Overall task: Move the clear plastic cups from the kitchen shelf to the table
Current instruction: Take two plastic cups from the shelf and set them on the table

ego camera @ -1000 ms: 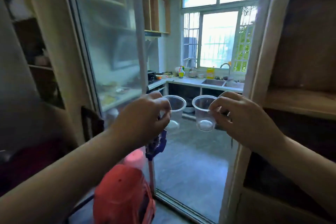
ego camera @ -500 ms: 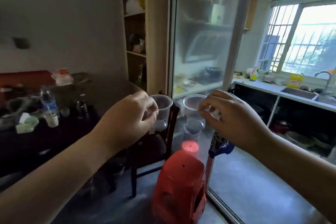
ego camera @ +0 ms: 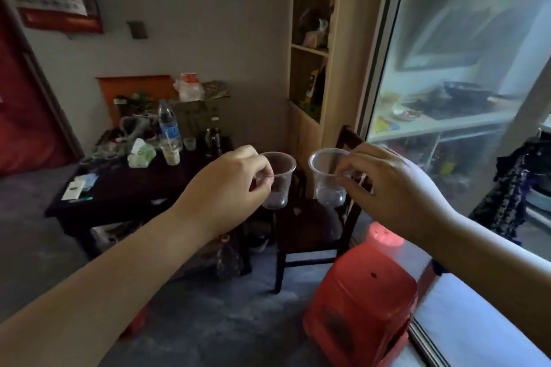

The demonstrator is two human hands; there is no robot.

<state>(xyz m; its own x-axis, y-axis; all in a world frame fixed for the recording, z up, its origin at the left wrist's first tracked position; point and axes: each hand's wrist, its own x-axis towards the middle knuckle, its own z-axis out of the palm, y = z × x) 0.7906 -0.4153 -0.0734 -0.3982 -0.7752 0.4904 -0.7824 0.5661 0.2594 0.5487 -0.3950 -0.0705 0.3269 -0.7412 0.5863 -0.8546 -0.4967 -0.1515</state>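
I hold two clear plastic cups upright in front of me, one in each hand. My left hand [ego camera: 229, 188] pinches the rim of the left cup [ego camera: 278, 185]. My right hand [ego camera: 390, 188] pinches the rim of the right cup [ego camera: 326, 182]. Both cups look empty and hang in the air, about a hand's width apart. The dark wooden table [ego camera: 125, 202] stands ahead and to the left, below the cups.
The table carries a water bottle [ego camera: 168, 125], small glasses, a green tissue pack [ego camera: 141, 153] and papers. A dark chair [ego camera: 313, 226] stands beside it, under the cups. A red plastic stool [ego camera: 363, 304] sits on the floor at lower right, beside the glass sliding door [ego camera: 465, 68].
My view has swung left from the kitchen doorway toward the table. Both hands keep their cups held out in front, unchanged in grip.
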